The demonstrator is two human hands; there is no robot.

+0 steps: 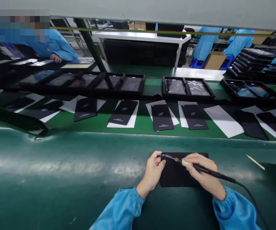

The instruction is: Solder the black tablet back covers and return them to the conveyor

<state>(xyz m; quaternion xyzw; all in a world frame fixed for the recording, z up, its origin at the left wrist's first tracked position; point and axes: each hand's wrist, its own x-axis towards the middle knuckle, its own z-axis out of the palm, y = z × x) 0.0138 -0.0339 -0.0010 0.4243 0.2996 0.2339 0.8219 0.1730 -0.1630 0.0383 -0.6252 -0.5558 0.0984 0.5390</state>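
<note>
A black tablet-like panel [178, 175] lies flat on the green work surface before me. My left hand [153, 169] pinches its upper left corner between thumb and fingers. In my right hand [205, 174] is a soldering iron [188, 163], held like a pen. Its metal tip points left and reaches the same corner, close to my left fingertips. I cannot tell whether the tip touches the panel. From the handle's rear, a black cable runs down to the right.
A thin wooden stick [255, 162] lies right of the panel. Beyond the table edge, several black tablet backs [162, 117] rest on white sheets [224, 120]. Black trays [188, 95] stand behind them. A green bracket [15, 119] juts in from the left. Co-workers in blue [61, 48] sit farther back.
</note>
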